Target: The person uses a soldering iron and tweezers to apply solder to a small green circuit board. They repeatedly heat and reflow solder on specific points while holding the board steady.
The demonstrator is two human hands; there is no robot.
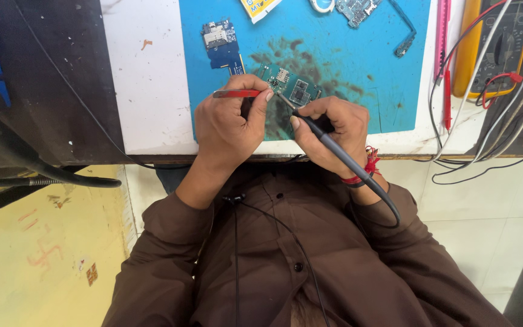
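Observation:
My left hand grips red-handled tweezers, their tip at a small green circuit board on the blue work mat. My right hand holds a grey soldering iron like a pen. Its tip touches the same board just beside the tweezers. The iron's cable loops back over my right wrist, which wears a red thread.
A blue circuit board lies left of the green one. Another board and a flex strip lie at the mat's top. A yellow multimeter with red and black leads stands right. A black hose runs along the bench's left.

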